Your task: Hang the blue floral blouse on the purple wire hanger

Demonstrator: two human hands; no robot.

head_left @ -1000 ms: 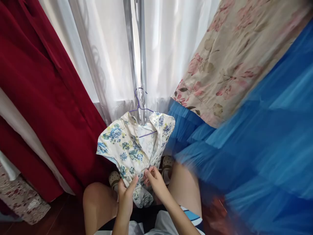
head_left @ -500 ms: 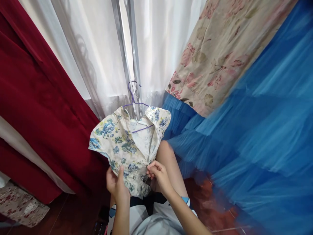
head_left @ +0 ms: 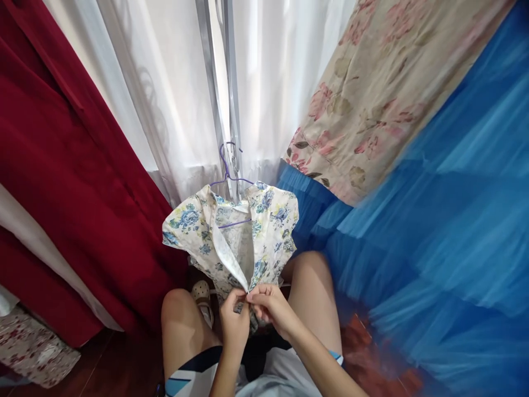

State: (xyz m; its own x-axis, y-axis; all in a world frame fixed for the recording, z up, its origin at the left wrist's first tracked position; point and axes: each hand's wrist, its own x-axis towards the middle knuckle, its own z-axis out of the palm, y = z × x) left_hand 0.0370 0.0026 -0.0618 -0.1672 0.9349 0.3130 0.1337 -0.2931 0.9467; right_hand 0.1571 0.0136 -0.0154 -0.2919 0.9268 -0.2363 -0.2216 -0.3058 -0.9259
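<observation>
The person's bare left hand (head_left: 233, 325) and bare right hand (head_left: 270, 306) lead into bare, sleeveless forearms. A white top (head_left: 285, 375) covers the near torso. Dark shorts with white and light-blue stripes (head_left: 194, 370) leave both knees bare. A beige perforated clog (head_left: 203, 295) covers one foot.

blue tulle skirt (head_left: 433, 248) blurred, floral shirt (head_left: 235, 237) hem hidden behind hands

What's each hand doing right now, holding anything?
Left hand: closed, pinching the front edge of the floral shirt.
Right hand: closed, pinching the shirt's other front edge, fingertips meeting the left's.
</observation>
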